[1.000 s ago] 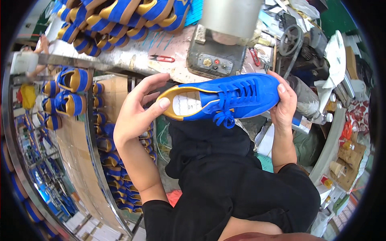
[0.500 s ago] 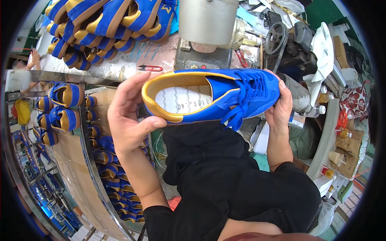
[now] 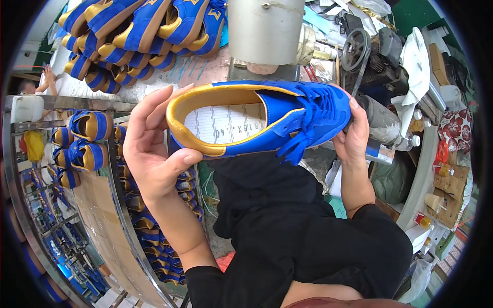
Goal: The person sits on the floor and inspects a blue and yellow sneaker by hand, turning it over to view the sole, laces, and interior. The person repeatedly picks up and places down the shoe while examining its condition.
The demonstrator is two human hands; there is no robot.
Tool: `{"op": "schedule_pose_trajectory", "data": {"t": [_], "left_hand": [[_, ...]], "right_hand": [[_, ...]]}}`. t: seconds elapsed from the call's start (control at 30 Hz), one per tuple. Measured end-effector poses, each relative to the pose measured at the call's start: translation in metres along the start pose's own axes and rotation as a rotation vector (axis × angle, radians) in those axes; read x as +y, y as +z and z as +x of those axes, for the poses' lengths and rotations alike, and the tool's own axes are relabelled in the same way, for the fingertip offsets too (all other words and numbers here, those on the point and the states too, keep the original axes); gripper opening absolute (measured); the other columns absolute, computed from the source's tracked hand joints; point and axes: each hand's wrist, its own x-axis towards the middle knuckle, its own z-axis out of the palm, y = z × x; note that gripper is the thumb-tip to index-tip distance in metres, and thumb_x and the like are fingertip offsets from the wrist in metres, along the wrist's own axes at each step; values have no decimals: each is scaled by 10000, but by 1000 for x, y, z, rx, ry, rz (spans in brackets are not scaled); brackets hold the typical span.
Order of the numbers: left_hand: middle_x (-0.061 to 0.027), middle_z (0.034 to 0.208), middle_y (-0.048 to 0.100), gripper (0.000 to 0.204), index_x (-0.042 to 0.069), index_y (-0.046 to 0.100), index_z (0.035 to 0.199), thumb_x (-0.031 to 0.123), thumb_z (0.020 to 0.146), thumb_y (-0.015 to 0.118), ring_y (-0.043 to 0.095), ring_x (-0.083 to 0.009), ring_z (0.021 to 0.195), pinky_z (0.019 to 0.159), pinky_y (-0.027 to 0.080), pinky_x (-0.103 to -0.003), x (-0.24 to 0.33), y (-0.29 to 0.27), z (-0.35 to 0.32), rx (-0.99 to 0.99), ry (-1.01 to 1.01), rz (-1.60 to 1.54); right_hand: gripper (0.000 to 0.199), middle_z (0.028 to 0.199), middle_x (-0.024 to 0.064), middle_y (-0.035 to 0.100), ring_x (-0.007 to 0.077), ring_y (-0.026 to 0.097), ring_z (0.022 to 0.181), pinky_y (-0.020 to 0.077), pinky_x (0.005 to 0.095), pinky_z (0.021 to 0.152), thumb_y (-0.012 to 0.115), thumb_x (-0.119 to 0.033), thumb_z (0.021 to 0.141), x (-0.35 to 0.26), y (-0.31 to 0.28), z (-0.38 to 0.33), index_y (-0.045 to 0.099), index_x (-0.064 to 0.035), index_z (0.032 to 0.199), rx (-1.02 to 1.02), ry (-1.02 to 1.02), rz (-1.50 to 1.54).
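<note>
A blue lace-up sneaker (image 3: 282, 118) with gold trim is held level between my two hands, its opening facing up. Inside lies a white printed insole (image 3: 221, 124). My left hand (image 3: 154, 136) grips the heel end, thumb along the near side and fingers curled behind. Around the toe end at the right, my right hand (image 3: 355, 131) is closed, its fingertips partly hidden by the shoe. The blue laces (image 3: 298, 143) hang loosely tied over the near side.
Blue and gold sneakers (image 3: 138, 36) are piled on the table at the far left. A grey cylindrical machine (image 3: 264, 31) stands behind the held shoe. Racks at the left hold more sneakers (image 3: 90, 126). A clear bottle (image 3: 403, 141) lies at the right beside a pulley wheel (image 3: 356, 49).
Both hands have shifted slightly left with the sneaker, its heel coming a little nearer. The small red thread snips on the table are now hidden behind the shoe and hand.
</note>
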Motion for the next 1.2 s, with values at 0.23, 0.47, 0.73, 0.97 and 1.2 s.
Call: {"op": "schedule_pose_trajectory", "data": {"t": [0.23, 0.47, 0.73, 0.97, 1.2], "left_hand": [[-225, 1264, 604, 833, -68, 469, 1324, 222, 666, 889, 583, -266, 1190, 1045, 415, -366, -5, 1, -3, -34, -44, -39], [-164, 1255, 607, 801, -33, 485, 1336, 372, 742, 837, 614, -228, 1120, 991, 454, -345, -52, -33, -55, -294, -373, -243], [-154, 1245, 622, 601, -8, 538, 1300, 45, 742, 756, 626, -219, 1101, 980, 470, -351, -55, -26, -95, -443, -434, 31], [-162, 1232, 617, 609, -29, 514, 1318, -22, 743, 715, 587, -242, 1185, 1080, 413, -384, -74, -32, -126, -354, -447, -58], [-126, 1152, 666, 502, -9, 580, 1251, -43, 766, 703, 635, -202, 1113, 1018, 478, -365, -85, -29, -140, -230, -476, -7]], "right_hand": [[485, 915, 65, 683, 16, 295, 391, 193, 188, 345, 428, -323, 992, 4, -9, -3, 556, 51, 1274, -35, 32, -3], [499, 1032, 125, 670, 127, 627, 835, 500, 243, 747, 521, -335, 957, 24, -10, -13, 561, 72, 1243, -55, 67, -189], [591, 1113, 146, 650, 186, 622, 1009, 464, 294, 928, 583, -381, 879, 65, -33, -13, 562, 75, 1256, -289, 121, -365], [632, 1164, 161, 626, 209, 594, 1073, 433, 313, 967, 581, -404, 859, 95, -44, -11, 533, 62, 1283, -323, 98, -368], [630, 1168, 162, 625, 211, 588, 1083, 428, 319, 972, 594, -410, 858, 105, -43, -12, 539, 51, 1284, -333, 97, -394]]}}
